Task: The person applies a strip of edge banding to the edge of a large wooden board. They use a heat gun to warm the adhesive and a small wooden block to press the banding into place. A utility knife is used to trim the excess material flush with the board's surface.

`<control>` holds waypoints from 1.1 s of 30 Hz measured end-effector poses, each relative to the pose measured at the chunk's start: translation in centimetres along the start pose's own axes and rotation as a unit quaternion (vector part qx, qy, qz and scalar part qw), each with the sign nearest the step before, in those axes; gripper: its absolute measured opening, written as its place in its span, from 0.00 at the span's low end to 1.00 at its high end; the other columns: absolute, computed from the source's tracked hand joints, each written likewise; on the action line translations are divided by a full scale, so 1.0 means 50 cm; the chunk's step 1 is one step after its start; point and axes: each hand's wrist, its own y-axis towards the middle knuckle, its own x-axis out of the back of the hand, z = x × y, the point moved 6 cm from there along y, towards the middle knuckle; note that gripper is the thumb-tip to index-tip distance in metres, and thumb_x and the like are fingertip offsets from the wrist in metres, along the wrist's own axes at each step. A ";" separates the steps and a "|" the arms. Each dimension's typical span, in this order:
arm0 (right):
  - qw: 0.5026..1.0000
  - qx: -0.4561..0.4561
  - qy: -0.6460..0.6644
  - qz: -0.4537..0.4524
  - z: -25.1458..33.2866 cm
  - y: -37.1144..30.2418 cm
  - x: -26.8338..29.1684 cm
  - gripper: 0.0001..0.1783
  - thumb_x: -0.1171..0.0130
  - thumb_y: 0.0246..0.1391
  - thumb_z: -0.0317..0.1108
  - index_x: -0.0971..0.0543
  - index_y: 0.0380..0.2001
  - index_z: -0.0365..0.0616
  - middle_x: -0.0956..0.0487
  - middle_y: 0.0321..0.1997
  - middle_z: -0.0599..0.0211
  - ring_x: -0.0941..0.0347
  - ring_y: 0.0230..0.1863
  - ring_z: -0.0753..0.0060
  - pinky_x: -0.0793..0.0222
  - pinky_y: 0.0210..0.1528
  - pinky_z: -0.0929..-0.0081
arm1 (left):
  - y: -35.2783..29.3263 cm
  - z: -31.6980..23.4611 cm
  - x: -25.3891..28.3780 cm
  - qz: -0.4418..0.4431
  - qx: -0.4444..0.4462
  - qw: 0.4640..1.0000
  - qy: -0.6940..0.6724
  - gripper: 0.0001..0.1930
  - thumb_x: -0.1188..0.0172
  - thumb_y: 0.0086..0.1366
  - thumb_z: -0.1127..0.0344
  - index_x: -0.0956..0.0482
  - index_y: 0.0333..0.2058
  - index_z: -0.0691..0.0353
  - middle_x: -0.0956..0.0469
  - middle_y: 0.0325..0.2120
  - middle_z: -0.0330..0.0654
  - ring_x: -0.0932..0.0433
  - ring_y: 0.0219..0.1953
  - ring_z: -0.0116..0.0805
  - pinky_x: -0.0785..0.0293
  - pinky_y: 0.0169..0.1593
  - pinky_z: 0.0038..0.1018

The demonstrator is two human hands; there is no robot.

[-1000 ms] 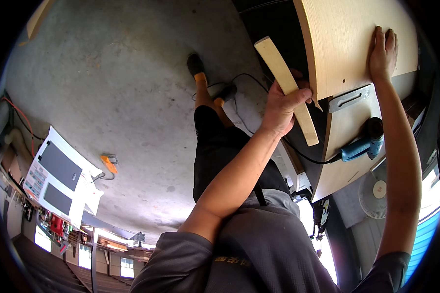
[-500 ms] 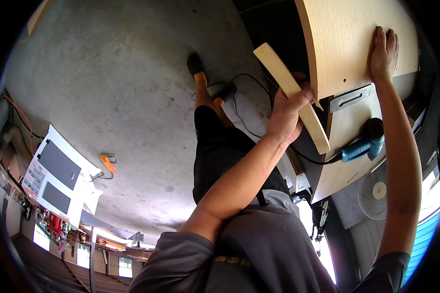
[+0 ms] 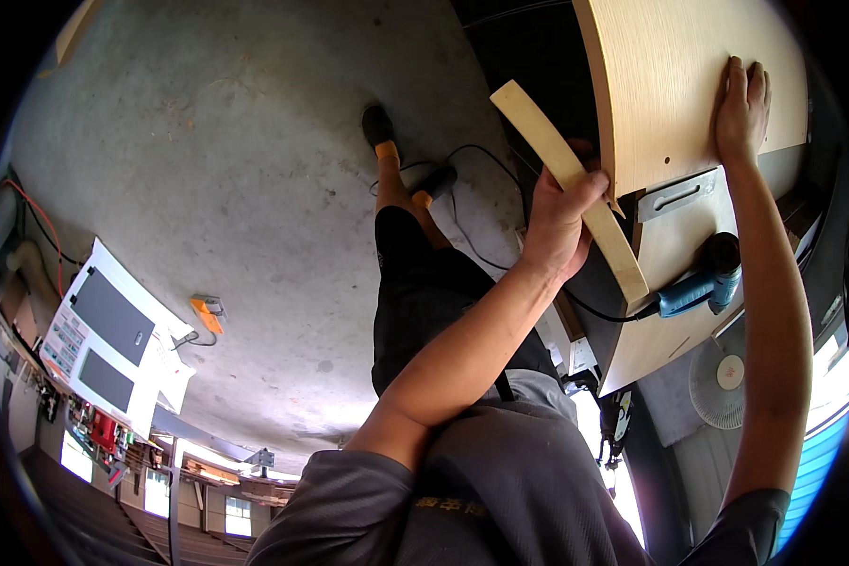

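Observation:
My left hand (image 3: pixel 561 219) is closed around the middle of a long, flat wooden strip (image 3: pixel 538 130), its thumb across the top face. The strip slants beside the left edge of a light wood-grain panel (image 3: pixel 660 90), close to its near left corner. A thin pointed sliver (image 3: pixel 617 208) sticks out at that corner; whether it is attached to the panel I cannot tell. My right hand (image 3: pixel 743 118) lies flat on the panel's top, fingers stretched away from me. Some fingers of my left hand are hidden behind the strip.
A blue heat gun (image 3: pixel 693 291) with a black cord lies on a lower wooden board (image 3: pixel 646 344), near a slotted metal plate (image 3: pixel 677 193). A fan (image 3: pixel 722 377) stands at lower right. An orange tool (image 3: pixel 208 313) and a white box (image 3: pixel 113 330) are on the left.
My left hand and the strip have shifted slightly to the right, and the strip's near end has moved right and toward me. My right hand stays on the panel.

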 end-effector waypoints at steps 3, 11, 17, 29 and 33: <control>1.000 0.006 0.000 -0.002 0.001 0.002 0.001 0.47 0.58 0.63 0.67 0.36 0.70 0.39 0.38 0.75 0.51 0.45 0.76 0.49 0.53 0.76 0.57 | 0.004 -0.001 0.002 0.011 0.004 1.000 0.006 0.26 0.31 0.61 0.72 0.32 0.55 0.57 0.22 0.39 0.37 0.22 0.41 0.27 0.22 0.45 0.30; 1.000 -0.003 0.000 -0.001 0.000 -0.002 0.001 0.47 0.57 0.63 0.67 0.36 0.69 0.37 0.37 0.74 0.51 0.45 0.75 0.49 0.53 0.75 0.57 | -0.002 -0.001 -0.005 -0.004 -0.010 1.000 0.003 0.25 0.32 0.61 0.72 0.32 0.54 0.57 0.22 0.39 0.36 0.22 0.40 0.27 0.23 0.46 0.29; 1.000 -0.001 0.002 0.004 0.006 -0.002 0.004 0.46 0.58 0.63 0.66 0.36 0.70 0.38 0.37 0.74 0.50 0.45 0.75 0.48 0.53 0.75 0.57 | -0.004 0.013 0.006 -0.013 -0.002 1.000 0.024 0.20 0.33 0.63 0.66 0.26 0.53 0.55 0.20 0.41 0.34 0.20 0.42 0.27 0.21 0.43 0.28; 1.000 0.008 -0.002 -0.002 -0.004 0.001 -0.001 0.46 0.58 0.64 0.66 0.36 0.70 0.38 0.38 0.75 0.50 0.46 0.76 0.49 0.54 0.76 0.58 | 0.004 0.023 0.011 -0.023 0.010 1.000 0.010 0.21 0.33 0.64 0.61 0.26 0.54 0.57 0.20 0.39 0.36 0.19 0.40 0.29 0.21 0.41 0.30; 1.000 0.006 0.002 0.001 0.003 0.004 0.002 0.46 0.58 0.64 0.66 0.36 0.70 0.38 0.37 0.74 0.51 0.45 0.75 0.49 0.53 0.76 0.58 | 0.000 0.022 0.009 -0.007 -0.009 1.000 0.021 0.22 0.32 0.64 0.61 0.26 0.54 0.57 0.20 0.41 0.38 0.20 0.42 0.29 0.20 0.44 0.31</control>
